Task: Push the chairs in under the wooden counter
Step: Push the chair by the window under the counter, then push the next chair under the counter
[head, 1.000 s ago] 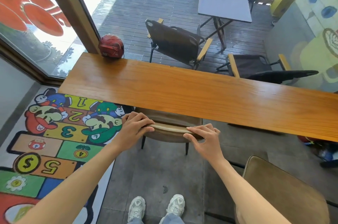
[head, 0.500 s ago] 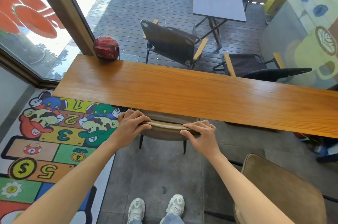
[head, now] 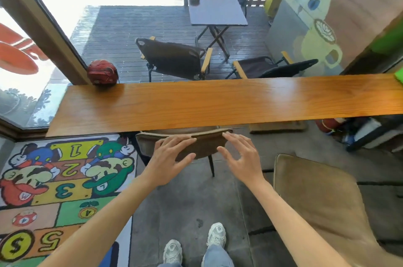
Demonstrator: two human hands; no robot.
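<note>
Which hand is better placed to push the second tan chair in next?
Probably the right hand: it is open, off the first chair, and nearest the second tan chair at lower right. The left hand lies farther away.

The table (head: 218,105) hid the seat and front legs of the pushed-in chair (head: 202,146), leaving only its backrest and one rear leg showing. The second chair (head: 322,207) was cut off by the right and bottom edges, and clutter (head: 357,133) under the table's right end was too blurred to identify.
</note>
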